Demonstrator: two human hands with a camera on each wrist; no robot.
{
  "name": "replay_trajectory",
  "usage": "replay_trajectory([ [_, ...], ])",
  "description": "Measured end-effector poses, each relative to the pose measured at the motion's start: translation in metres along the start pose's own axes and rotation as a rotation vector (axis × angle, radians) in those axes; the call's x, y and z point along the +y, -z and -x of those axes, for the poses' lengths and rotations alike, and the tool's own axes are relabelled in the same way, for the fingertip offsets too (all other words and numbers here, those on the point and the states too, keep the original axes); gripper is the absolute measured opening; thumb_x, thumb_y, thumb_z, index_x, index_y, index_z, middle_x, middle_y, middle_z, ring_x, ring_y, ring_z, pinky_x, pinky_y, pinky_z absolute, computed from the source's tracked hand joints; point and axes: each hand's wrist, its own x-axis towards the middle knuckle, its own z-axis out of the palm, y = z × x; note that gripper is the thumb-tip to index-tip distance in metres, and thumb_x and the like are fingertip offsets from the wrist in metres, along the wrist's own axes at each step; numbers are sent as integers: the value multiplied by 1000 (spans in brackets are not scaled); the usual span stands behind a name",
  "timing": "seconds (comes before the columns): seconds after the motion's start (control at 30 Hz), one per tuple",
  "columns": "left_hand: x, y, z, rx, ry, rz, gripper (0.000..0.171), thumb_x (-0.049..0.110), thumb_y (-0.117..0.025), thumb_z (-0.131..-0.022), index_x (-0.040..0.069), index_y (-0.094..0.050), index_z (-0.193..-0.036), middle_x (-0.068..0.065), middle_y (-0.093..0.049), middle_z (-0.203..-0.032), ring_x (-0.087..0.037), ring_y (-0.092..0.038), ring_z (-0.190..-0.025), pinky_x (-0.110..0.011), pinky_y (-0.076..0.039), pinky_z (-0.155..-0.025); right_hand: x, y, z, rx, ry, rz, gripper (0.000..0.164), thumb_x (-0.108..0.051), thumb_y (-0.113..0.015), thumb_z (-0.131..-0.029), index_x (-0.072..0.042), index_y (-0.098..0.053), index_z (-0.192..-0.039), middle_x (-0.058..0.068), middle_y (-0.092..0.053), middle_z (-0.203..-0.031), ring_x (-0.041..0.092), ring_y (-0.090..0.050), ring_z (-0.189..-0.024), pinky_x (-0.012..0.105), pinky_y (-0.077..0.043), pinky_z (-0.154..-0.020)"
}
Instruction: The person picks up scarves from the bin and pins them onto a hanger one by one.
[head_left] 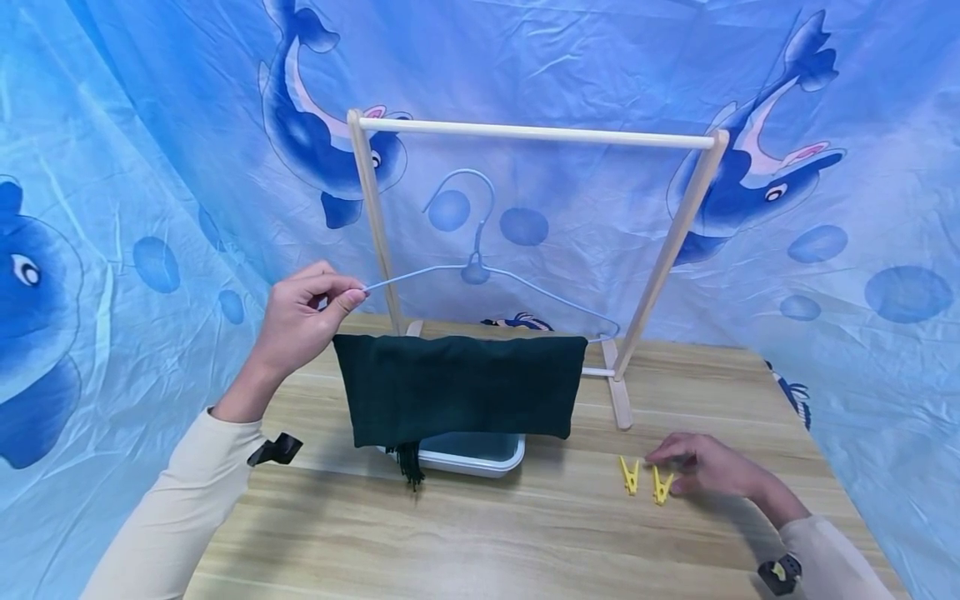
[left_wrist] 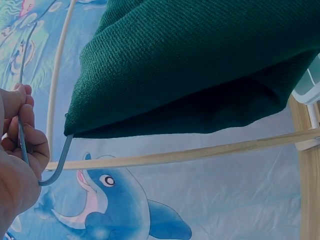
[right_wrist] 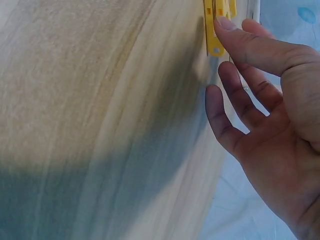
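Note:
My left hand (head_left: pixel 303 317) pinches the left end of a pale blue wire hanger (head_left: pixel 480 271), held up in front of a wooden rack (head_left: pixel 532 132). A dark green cloth (head_left: pixel 459 387) is folded over the hanger's lower bar and hangs down. In the left wrist view my fingers (left_wrist: pixel 22 135) curl round the hanger's bent corner (left_wrist: pixel 55 170) beside the cloth (left_wrist: pixel 200 65). My right hand (head_left: pixel 708 467) lies low on the table with straight fingers beside two yellow clothespins (head_left: pixel 645 479). In the right wrist view one fingertip (right_wrist: pixel 225 24) touches a clothespin (right_wrist: pixel 212 30).
A pale blue tray (head_left: pixel 480 454) stands on the wooden table (head_left: pixel 487 533) under the cloth. The rack's feet (head_left: pixel 618 400) stand at the back of the table. Blue dolphin-print sheeting (head_left: pixel 150 167) surrounds the table on all sides.

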Motion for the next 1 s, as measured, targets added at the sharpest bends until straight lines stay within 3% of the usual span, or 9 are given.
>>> replay_trajectory([
  [0.23,-1,1,2,-2,7,4,14,-15,-73,-85,-3,-78,-90,-1,-53,-70,-9,-39,-63,-22,-29,-56,4,-3,0,-23,3,-26,41,-17,-84,-80,-8,-75,-119,8,-71,-111,14,-65,-96,27,-55,-76],
  [0.5,-2,2,3,-2,6,0,14,-14,-74,-85,-3,-79,-91,-1,-53,-70,-9,-39,-63,-22,-29,-56,6,-4,-4,-52,-58,-27,36,-11,-84,-78,-12,-78,-114,1,-71,-109,10,-65,-96,26,-54,-76],
  [0.73,-3,3,5,3,3,-4,8,-9,-74,-87,-4,-78,-91,-1,-52,-70,-8,-39,-63,-22,-29,-56,2,-2,-4,-63,-19,8,33,-10,-85,-76,-15,-79,-108,-4,-71,-106,9,-65,-94,27,-55,-77],
  [0.87,-5,3,6,8,1,-7,6,-9,-74,-87,-5,-78,-91,-1,-52,-70,-8,-39,-64,-22,-29,-56,0,-1,-1,-53,32,21,32,-17,-86,-78,-13,-78,-108,3,-72,-110,5,-65,-100,29,-57,-79],
  [1.0,-6,4,6,17,1,-3,10,-12,-74,-86,-5,-78,-90,0,-51,-70,-8,-39,-63,-22,-28,-56,-9,4,3,-3,31,28,31,-18,-86,-81,-10,-77,-111,10,-74,-113,6,-67,-102,31,-57,-78],
])
